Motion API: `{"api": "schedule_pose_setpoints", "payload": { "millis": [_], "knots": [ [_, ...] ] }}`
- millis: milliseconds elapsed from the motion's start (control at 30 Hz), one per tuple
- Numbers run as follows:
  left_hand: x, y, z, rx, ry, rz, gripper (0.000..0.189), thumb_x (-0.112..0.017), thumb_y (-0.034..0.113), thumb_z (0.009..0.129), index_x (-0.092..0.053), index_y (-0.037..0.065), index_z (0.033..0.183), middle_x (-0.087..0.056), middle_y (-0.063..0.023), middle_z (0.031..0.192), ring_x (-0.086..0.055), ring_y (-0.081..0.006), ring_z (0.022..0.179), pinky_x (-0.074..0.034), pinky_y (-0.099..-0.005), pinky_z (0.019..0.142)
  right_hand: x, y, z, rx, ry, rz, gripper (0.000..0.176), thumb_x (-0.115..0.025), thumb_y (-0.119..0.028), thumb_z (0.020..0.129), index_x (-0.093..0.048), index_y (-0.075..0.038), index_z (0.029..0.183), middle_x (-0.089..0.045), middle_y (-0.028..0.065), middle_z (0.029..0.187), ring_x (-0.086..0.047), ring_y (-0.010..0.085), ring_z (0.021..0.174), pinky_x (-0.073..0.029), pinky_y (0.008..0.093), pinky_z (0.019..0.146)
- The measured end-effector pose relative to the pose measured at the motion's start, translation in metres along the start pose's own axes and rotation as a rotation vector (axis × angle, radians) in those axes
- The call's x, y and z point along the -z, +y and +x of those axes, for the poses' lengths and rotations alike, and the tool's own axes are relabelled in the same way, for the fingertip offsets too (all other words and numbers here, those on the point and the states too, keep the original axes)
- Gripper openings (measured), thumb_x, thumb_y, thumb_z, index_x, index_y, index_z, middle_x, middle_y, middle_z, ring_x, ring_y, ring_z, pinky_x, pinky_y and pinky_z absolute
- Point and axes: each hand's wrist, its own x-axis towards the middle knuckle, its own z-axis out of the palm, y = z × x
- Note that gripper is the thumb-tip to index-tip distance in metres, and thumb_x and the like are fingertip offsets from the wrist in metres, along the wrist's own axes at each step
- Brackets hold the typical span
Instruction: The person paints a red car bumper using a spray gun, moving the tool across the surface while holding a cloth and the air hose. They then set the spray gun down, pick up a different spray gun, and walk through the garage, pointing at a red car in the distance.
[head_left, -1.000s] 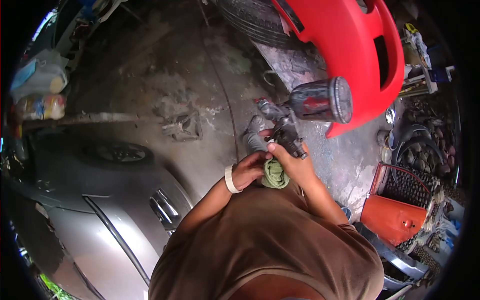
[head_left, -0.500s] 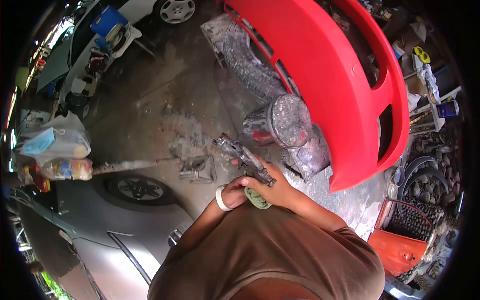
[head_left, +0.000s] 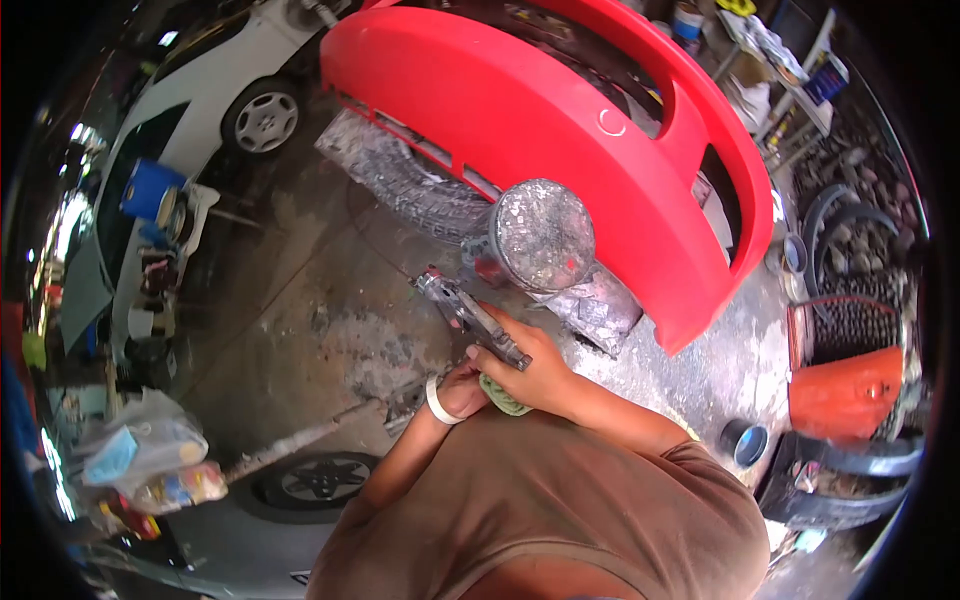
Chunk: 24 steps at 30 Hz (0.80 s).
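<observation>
Close in front of my body, my right hand (head_left: 530, 350) is wrapped round a spray gun (head_left: 460, 308) that points up and to the left, with its round, paint-crusted cup (head_left: 545, 235) at the far side. My left hand (head_left: 462, 390), with a white band on the wrist, is closed beside the gun's lower end. A folded green cloth (head_left: 503, 396) shows between the two hands; which fingers grip it is partly hidden. Beyond them a large red bumper (head_left: 500, 85) rests on a stand.
A tyre (head_left: 420, 195) lies under the bumper. White and grey cars (head_left: 190, 540) stand at the left, near a plastic bag (head_left: 150, 440). At the right are an orange panel (head_left: 845, 392), a bucket (head_left: 745, 440) and a shelf (head_left: 790, 90).
The view has turned, so the bumper appears further left and the right-side bucket has come into sight. Both hands stay together at the gun and cloth.
</observation>
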Motion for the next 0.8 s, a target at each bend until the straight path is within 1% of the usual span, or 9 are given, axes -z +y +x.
{"api": "schedule_pose_setpoints", "payload": {
  "millis": [267,367,400,467,500,567,633,700,800],
  "knots": [
    [0.043,0.060,-0.001,0.216,-0.128,-0.031,0.051,-0.060,0.018,0.108,-0.047,0.005,0.155,-0.053,-0.0088,0.154,-0.053,-0.0239,0.141,-0.043,-0.0430,0.119,-0.059,0.003,0.020,-0.037,0.232,-0.030,0.059,-0.067,-0.005,0.099,-0.049,-0.001,0.155,-0.073,0.0100,0.127,-0.069,0.0137,0.105,-0.055,0.0317,0.094],
    [0.086,0.087,-0.022,0.335,-0.135,0.172,0.051,-0.060,0.021,0.109,-0.046,0.004,0.156,-0.054,-0.0087,0.155,-0.053,-0.0221,0.141,-0.044,-0.0403,0.116,-0.092,0.003,0.031,-0.048,0.422,0.226,0.062,-0.065,-0.006,0.101,-0.043,-0.003,0.158,-0.071,0.0079,0.124,-0.067,0.0136,0.099,-0.056,0.0307,0.089],
    [0.104,0.098,-0.022,0.372,-0.152,0.276,0.052,-0.059,0.022,0.109,-0.047,0.004,0.156,-0.055,-0.0086,0.154,-0.053,-0.0216,0.141,-0.044,-0.0393,0.116,-0.103,-0.012,0.035,-0.117,0.543,0.410,0.049,-0.067,-0.018,0.105,-0.052,-0.002,0.150,-0.074,0.0083,0.113,-0.067,0.0096,0.091,-0.057,0.0291,0.081],
    [0.146,0.111,-0.020,0.432,-0.192,0.472,0.052,-0.059,0.024,0.110,-0.047,0.004,0.156,-0.058,-0.0086,0.151,-0.053,-0.0207,0.140,-0.045,-0.0375,0.115,-0.117,-0.017,0.036,-0.020,0.720,0.580,0.045,-0.064,-0.023,0.108,-0.053,-0.001,0.146,-0.073,0.0083,0.113,-0.064,0.0095,0.081,-0.056,0.0277,0.075],
    [0.182,0.108,-0.025,0.585,-0.107,0.563,0.050,-0.059,0.025,0.110,-0.050,0.003,0.154,-0.062,-0.0090,0.147,-0.056,-0.0203,0.137,-0.045,-0.0365,0.114,-0.118,-0.025,0.032,-0.022,0.773,0.540,0.045,-0.063,-0.029,0.109,-0.053,0.000,0.143,-0.072,0.0108,0.114,-0.065,0.0110,0.079,-0.056,0.0277,0.072],
    [0.255,0.091,-0.046,0.756,-0.067,0.938,0.038,-0.058,0.020,0.108,-0.063,0.005,0.143,-0.071,-0.0097,0.135,-0.064,-0.0217,0.128,-0.048,-0.0364,0.112,-0.123,-0.032,0.023,-0.009,1.023,0.457,0.047,-0.061,-0.037,0.110,-0.056,0.000,0.139,-0.073,0.0111,0.108,-0.066,0.0132,0.075,-0.056,0.0286,0.067],
    [0.355,0.068,-0.080,0.834,-0.344,1.522,0.029,-0.056,0.017,0.105,-0.073,0.007,0.127,-0.075,-0.0121,0.125,-0.066,-0.0223,0.121,-0.050,-0.0362,0.107,-0.118,-0.047,-0.002,-0.076,1.197,0.359,0.046,-0.060,-0.038,0.110,-0.057,-0.001,0.136,-0.074,0.0115,0.107,-0.066,0.0147,0.072,-0.055,0.0289,0.064],
    [0.400,0.071,-0.107,0.963,-0.250,1.499,0.021,-0.057,0.015,0.104,-0.076,0.008,0.109,-0.078,-0.0105,0.109,-0.069,-0.0218,0.105,-0.053,-0.0369,0.098,-0.117,-0.055,-0.037,-0.156,1.339,0.236,0.046,-0.059,-0.039,0.110,-0.057,-0.002,0.138,-0.075,0.0131,0.106,-0.067,0.0161,0.068,-0.055,0.0290,0.060],
    [0.425,0.081,-0.118,1.052,-0.049,1.556,0.015,-0.057,0.009,0.101,-0.072,0.007,0.102,-0.076,-0.0123,0.099,-0.069,-0.0233,0.101,-0.054,-0.0385,0.093,-0.115,-0.066,-0.087,-0.239,1.557,0.142,0.044,-0.062,-0.035,0.109,-0.059,-0.003,0.139,-0.076,0.0127,0.100,-0.065,0.0159,0.061,-0.054,0.0272,0.055]
  ]
}}
